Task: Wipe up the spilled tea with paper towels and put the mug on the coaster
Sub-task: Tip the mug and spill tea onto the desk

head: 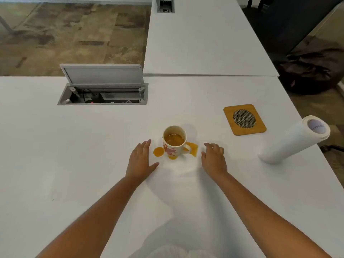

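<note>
A white mug (174, 141) with red blotches stands upright mid-table, tea inside, handle to the right. Orange tea puddles lie around its base: a round one (158, 151) on the left and a larger patch (193, 148) under the handle. My left hand (140, 161) rests flat and open just left of the round puddle. My right hand (214, 159) hovers right of the mug, fingers loosely curled, holding nothing. A square wooden coaster (244, 119) with a mesh centre lies to the far right. A paper towel roll (294, 140) stands near the right table edge.
An open cable hatch (103, 94) with a raised lid sits in the white table (74, 155) at the back left. A second white table (204, 38) adjoins behind. A dark bag (312, 71) lies on the floor at right.
</note>
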Available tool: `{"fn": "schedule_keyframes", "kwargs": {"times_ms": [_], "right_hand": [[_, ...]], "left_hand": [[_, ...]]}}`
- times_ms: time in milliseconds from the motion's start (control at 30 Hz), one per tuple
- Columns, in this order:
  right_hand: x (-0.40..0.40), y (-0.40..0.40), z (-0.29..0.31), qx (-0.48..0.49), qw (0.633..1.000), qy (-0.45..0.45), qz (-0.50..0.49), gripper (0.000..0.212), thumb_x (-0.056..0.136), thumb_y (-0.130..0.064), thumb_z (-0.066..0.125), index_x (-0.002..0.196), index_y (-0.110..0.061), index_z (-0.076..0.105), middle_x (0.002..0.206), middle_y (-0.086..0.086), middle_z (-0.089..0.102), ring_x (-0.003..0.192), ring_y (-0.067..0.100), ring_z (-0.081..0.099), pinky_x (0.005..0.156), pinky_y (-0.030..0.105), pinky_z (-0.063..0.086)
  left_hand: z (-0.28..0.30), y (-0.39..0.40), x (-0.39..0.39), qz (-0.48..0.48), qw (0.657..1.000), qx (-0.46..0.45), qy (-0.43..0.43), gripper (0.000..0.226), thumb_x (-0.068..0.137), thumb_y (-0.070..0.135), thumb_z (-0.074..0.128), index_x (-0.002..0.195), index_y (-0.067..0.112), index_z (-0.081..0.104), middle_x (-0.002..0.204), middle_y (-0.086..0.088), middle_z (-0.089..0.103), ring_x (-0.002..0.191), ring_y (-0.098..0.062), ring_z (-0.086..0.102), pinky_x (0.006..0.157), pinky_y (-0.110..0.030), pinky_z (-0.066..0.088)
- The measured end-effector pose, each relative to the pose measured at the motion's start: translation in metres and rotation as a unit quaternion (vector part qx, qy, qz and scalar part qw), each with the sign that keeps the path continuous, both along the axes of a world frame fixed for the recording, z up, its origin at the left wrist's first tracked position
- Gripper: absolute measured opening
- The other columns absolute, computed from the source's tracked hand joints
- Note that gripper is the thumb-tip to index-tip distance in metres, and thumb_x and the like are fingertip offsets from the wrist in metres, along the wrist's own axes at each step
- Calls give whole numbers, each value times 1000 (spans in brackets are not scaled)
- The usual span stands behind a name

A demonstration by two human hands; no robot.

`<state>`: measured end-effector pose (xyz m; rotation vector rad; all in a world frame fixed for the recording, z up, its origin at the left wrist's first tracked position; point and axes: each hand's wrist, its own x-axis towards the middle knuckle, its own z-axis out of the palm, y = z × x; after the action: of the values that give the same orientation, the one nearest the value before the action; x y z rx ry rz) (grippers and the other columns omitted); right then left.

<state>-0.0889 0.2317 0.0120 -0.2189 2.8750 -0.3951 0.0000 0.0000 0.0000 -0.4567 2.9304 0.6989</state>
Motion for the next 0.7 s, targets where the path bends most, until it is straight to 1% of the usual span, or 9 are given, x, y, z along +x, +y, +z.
{"fn": "schedule_keyframes", "kwargs": {"times_ms": [100,233,333,433,500,533,600,633,700], "right_hand": [[-4,-13,8,-136,989,-19,-46,30,97,-26,39,121,-12,51,126,13,46,116,28,42,91,35,41],[-7,-32,14,-253,958,-59,-118,34,97,-37,36,109,-11,54,116,9,42,101,25,50,80,29,38],[-6,-41,16,-281,946,-83,-138,40,97,-43,34,105,-10,54,109,7,41,86,20,50,78,28,37],[-5,-48,11,-288,940,-129,-131,44,97,-44,30,107,-9,55,106,8,42,87,20,48,80,28,36],[-4,-52,9,-295,935,-155,-125,46,98,-43,27,103,-8,57,105,9,44,87,19,50,80,28,37],[-3,-54,8,-309,929,-160,-126,47,98,-43,27,97,-8,58,102,10,48,83,18,51,77,26,39],[-2,-55,5,-335,920,-156,-128,48,99,-41,27,79,-10,57,85,8,57,68,11,51,62,20,39],[-2,-54,3,-338,921,-151,-126,49,99,-41,27,70,-13,55,74,3,57,62,8,49,57,18,36],[-3,-53,1,-331,924,-150,-119,52,98,-44,24,58,-19,46,61,-4,51,57,7,45,54,19,34]], "left_hand": [[12,8,-15,-34,997,34,54,98,72,45,70,145,16,13,151,-6,26,138,-24,24,112,-38,24],[23,20,-33,-71,992,38,94,104,65,50,74,144,13,16,150,-7,28,137,-23,27,110,-37,27],[26,26,-44,-77,990,46,109,108,64,46,77,144,11,15,150,-8,28,137,-23,27,110,-35,27],[27,30,-50,-77,989,76,102,110,63,41,79,144,9,12,149,-10,28,137,-23,28,109,-33,29],[28,33,-52,-64,989,103,87,111,63,39,79,145,10,9,150,-10,25,137,-23,27,108,-34,31],[28,33,-53,-57,988,118,80,111,64,37,79,145,11,8,150,-9,23,137,-22,26,107,-34,32],[25,33,-56,-42,987,139,69,111,64,35,79,145,11,7,151,-9,19,138,-22,24,107,-35,32],[24,33,-57,-31,986,150,64,111,64,34,79,145,11,6,152,-8,18,139,-22,23,106,-35,32],[21,34,-57,-1,984,171,55,111,64,34,79,145,11,6,152,-7,16,139,-22,21,107,-35,31]]}}
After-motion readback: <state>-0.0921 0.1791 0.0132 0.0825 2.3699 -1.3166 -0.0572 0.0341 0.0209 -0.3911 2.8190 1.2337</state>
